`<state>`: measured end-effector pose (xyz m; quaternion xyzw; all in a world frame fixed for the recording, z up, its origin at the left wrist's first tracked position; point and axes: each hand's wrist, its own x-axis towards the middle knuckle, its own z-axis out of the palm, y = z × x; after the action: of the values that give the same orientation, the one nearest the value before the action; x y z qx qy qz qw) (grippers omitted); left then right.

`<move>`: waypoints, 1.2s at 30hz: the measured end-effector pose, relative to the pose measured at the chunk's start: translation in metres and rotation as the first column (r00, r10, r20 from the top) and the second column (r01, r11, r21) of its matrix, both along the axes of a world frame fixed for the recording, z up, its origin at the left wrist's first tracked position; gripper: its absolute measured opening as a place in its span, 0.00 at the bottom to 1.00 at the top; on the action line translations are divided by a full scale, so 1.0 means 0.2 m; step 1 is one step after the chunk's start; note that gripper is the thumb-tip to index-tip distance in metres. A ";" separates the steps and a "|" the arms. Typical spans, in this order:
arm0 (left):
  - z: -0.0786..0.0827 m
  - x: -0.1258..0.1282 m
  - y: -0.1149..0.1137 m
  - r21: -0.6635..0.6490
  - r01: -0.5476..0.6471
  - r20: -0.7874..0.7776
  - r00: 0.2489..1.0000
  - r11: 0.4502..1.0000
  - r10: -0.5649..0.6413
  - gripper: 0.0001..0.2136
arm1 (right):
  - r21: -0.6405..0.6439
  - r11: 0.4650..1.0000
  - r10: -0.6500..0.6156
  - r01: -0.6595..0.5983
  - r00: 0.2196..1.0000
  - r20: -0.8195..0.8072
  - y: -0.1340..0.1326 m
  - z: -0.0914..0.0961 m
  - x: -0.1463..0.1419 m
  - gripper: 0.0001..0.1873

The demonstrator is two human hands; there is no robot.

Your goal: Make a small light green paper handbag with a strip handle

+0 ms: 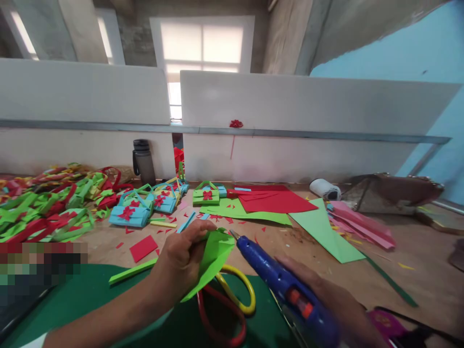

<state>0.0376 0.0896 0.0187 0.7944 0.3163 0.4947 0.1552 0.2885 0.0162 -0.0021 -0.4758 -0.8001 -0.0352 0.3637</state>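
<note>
My left hand (184, 253) grips a folded piece of bright green paper (214, 256), held up above the dark green mat. In my right hand (326, 295) is a blue glue gun (279, 275); its metal nozzle points at the paper's upper edge, very near it. Whether nozzle and paper touch, I cannot tell. Scissors with one yellow and one red handle (250, 295) lie on the mat just below the paper. Left of my wrist is a thin light-green paper strip (132, 271), and beyond it a small red paper piece (143, 248).
Small blue and green paper bags with red bows (129, 215) stand behind my left hand, beside a heap of paper strips (43, 212). Red sheets (279, 198) and a pale green sheet (326, 232) lie farther back. A dark bottle (144, 162) stands near the white partition (308, 106).
</note>
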 end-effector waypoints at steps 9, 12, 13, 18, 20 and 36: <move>0.03 0.03 -0.05 0.024 0.081 0.010 0.997 0.996 -0.081 0.10 | 0.007 0.999 0.047 -0.047 0.996 -0.078 -0.02 -0.02 -0.05 0.25; 0.01 0.03 -0.05 0.030 0.090 0.013 0.996 0.995 -0.090 0.11 | 0.009 0.998 0.068 -0.068 0.995 -0.067 -0.01 -0.03 -0.04 0.27; 0.00 0.03 -0.05 0.020 0.092 0.008 0.996 0.996 -0.092 0.12 | 0.004 0.998 0.063 -0.063 0.996 -0.060 -0.01 -0.04 -0.03 0.28; -0.02 0.03 -0.05 -0.024 0.089 -0.012 0.996 0.996 -0.089 0.12 | -0.025 1.000 0.015 -0.016 1.000 -0.025 -0.02 -0.05 -0.02 0.28; -0.02 0.02 -0.05 -0.017 0.080 -0.018 0.997 0.997 -0.080 0.12 | -0.028 1.000 0.004 -0.004 1.000 -0.020 -0.02 -0.05 -0.03 0.27; -0.03 0.03 -0.05 0.008 0.080 -0.056 0.995 0.997 -0.079 0.11 | 0.017 1.000 0.014 -0.014 1.000 0.017 -0.04 -0.03 -0.05 0.32</move>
<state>0.0431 0.0802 0.0126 0.8206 0.2863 0.4673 0.1620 0.2789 0.0083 -0.0088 -0.4668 -0.8060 -0.0436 0.3612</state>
